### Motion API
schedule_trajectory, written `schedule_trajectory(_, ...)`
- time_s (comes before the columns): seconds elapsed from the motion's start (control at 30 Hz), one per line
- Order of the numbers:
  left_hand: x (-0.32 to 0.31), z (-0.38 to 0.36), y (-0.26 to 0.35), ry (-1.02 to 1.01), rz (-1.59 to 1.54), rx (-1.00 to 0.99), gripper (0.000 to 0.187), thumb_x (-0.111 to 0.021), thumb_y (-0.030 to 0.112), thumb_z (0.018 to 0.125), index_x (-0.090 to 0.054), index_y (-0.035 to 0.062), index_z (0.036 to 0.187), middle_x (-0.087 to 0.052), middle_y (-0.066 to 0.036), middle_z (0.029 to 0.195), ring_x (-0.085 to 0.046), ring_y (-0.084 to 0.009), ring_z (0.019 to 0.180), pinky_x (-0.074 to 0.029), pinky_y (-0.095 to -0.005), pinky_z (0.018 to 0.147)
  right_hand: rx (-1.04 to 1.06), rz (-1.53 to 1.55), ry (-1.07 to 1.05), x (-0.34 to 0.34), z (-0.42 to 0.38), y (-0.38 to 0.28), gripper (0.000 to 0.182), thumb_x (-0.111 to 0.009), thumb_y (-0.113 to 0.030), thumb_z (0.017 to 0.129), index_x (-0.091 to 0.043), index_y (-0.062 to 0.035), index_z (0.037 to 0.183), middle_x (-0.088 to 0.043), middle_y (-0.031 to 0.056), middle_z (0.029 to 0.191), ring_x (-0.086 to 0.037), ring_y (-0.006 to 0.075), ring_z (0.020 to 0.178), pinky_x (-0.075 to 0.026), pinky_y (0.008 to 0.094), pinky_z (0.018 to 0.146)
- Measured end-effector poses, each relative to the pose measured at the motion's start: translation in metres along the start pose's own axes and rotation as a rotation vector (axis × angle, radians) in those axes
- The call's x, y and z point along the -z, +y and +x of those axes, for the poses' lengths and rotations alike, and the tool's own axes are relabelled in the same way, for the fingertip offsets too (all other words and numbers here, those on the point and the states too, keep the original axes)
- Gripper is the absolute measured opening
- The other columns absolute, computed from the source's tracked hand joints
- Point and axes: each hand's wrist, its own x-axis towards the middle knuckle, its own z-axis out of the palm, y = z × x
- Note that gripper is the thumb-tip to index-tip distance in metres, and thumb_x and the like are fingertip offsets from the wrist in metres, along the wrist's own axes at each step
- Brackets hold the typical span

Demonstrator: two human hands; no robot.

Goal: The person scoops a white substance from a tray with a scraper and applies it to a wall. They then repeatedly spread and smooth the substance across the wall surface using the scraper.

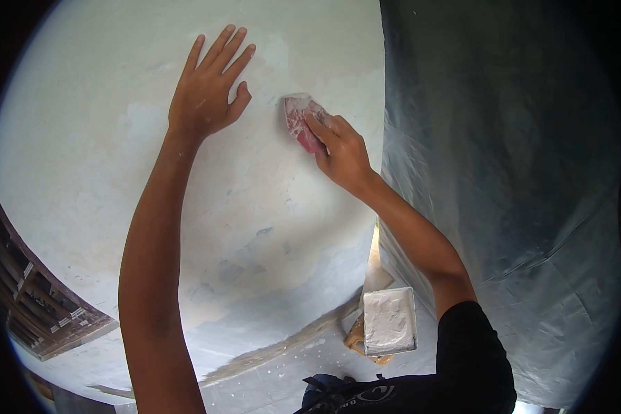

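Note:
My left hand (205, 93) lies flat with fingers spread on the whitish wall (255, 186), holding nothing. To its right, my right hand (345, 152) is closed around a red putty knife (300, 124) smeared with white paste. The knife's broad edge points up and left, right at the wall surface. Patches of lighter and greyish filler mark the wall around both hands. Below my right forearm stands an open rectangular container (390, 321) filled with white paste.
Translucent plastic sheeting (504, 172) hangs along the wall's right edge. A dark wooden lattice frame (38, 297) is set at the lower left. Under the paste container shows a brown support (355, 338). White specks dot the grey floor covering (290, 366).

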Motion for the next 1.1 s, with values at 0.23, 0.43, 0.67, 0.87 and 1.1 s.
schedule_trajectory(0.23,0.001,0.0,0.0,0.011,0.015,-0.01,0.056,-0.061,0.023,0.087,-0.056,0.0166,0.143,-0.045,-0.004,0.157,-0.035,-0.0196,0.148,-0.023,-0.0472,0.124,-0.109,-0.209,0.186,0.006,0.079,0.035,0.065,-0.069,0.007,0.07,-0.059,-0.0008,0.133,-0.063,0.0143,0.102,-0.061,0.0307,0.094,-0.057,0.0412,0.073)
schedule_trajectory(0.43,0.002,0.001,0.002,-0.01,0.041,-0.001,0.057,-0.062,0.024,0.087,-0.056,0.0172,0.143,-0.045,-0.003,0.157,-0.035,-0.0195,0.148,-0.023,-0.0473,0.124,-0.095,-0.005,0.038,-0.015,0.003,-0.008,0.064,-0.069,0.008,0.068,-0.062,-0.0022,0.131,-0.06,0.0151,0.091,-0.062,0.032,0.085,-0.055,0.0403,0.072)
schedule_trajectory(0.67,0.002,0.001,0.001,-0.015,0.019,0.0,0.057,-0.062,0.023,0.087,-0.056,0.0175,0.144,-0.045,-0.003,0.157,-0.036,-0.0194,0.148,-0.023,-0.0477,0.124,-0.117,-0.072,0.259,0.013,0.077,0.025,0.058,-0.066,0.01,0.073,-0.06,0.0035,0.13,-0.06,0.0181,0.09,-0.061,0.0328,0.081,-0.053,0.0398,0.071)
schedule_trajectory(0.87,0.001,0.0,0.002,-0.005,-0.027,0.018,0.063,-0.06,0.014,0.084,-0.052,0.0168,0.146,-0.042,-0.003,0.158,-0.034,-0.0197,0.149,-0.021,-0.0488,0.125,-0.104,-0.135,0.042,-0.013,0.034,0.009,0.065,-0.068,0.007,0.072,-0.055,0.0037,0.136,-0.06,0.0166,0.09,-0.061,0.0332,0.082,-0.054,0.042,0.072)
schedule_trajectory(1.1,0.003,0.001,0.0,-0.014,-0.06,0.003,0.062,-0.059,0.016,0.085,-0.051,0.0169,0.147,-0.042,-0.004,0.159,-0.034,-0.0203,0.148,-0.021,-0.0488,0.124,-0.048,0.163,0.128,0.016,0.061,-0.024,0.067,-0.071,0.008,0.066,-0.06,0.0011,0.132,-0.061,0.0162,0.098,-0.06,0.0316,0.087,-0.056,0.0405,0.073)
